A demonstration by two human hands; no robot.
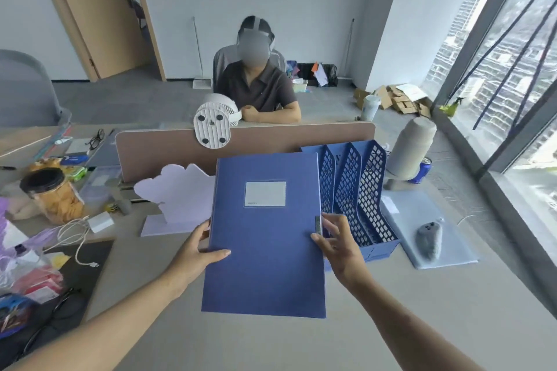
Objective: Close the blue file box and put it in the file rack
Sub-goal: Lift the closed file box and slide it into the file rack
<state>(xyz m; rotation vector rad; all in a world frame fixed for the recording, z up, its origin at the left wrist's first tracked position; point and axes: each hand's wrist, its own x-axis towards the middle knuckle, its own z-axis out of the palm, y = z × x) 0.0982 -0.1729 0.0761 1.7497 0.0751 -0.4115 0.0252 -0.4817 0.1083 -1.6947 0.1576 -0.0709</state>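
Pinching the blue file box (265, 235) at mid-frame, the left hand (196, 253) has a clenched grip on its left edge while the right hand (337, 244) fingers the clasp on the right edge, likely fastening it; the file rack (358, 190) waits just right on the desk (271, 346).

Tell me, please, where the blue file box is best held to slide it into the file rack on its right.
Probably by its two long side edges near the lower half, as now: the left hand on the left edge, the right hand on the right edge by the clasp. The blue file box is flat and wide, so pinching both edges keeps it shut and steady toward the file rack.
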